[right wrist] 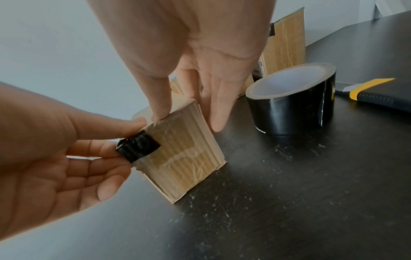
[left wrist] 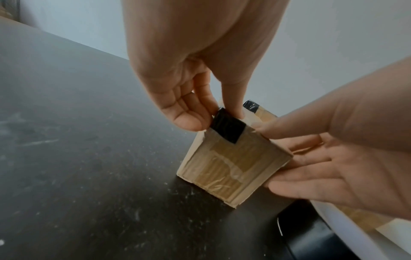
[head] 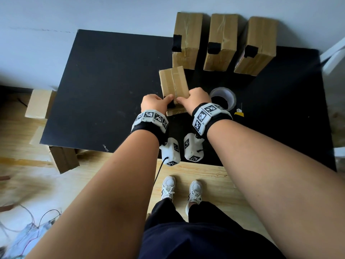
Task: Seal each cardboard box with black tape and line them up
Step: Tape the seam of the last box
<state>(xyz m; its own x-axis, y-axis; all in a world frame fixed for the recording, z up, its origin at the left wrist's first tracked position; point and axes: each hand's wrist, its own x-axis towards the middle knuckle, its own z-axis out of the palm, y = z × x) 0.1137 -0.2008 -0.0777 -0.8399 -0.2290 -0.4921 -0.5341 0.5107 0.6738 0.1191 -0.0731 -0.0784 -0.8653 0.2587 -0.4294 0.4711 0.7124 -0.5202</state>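
While right hand (left wrist: pixel 347 163) steadies small box (head: pixel 173 86) at table (head: pixel 104 90) centre, left hand (left wrist: pixel 189 98) pinches black tape strip (left wrist: pixel 228 129) over its near edge, seemingly sealing; three taped boxes (head: pixel 220 42) lined behind

Corrugated cardboard box (right wrist: pixel 182 151) — glossy tape roll (right wrist: pixel 293 105)

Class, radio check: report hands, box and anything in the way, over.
Left hand pressing black tape strip onto small box; right hand steadying it. Three taped boxes lined behind. Tape roll alongside, clear.

Tan cardboard boxes (head: pixel 220 42), black tape roll (right wrist: pixel 293 103), black table (head: pixel 104 86), black-and-white checkered wristbands (head: pixel 151 118)
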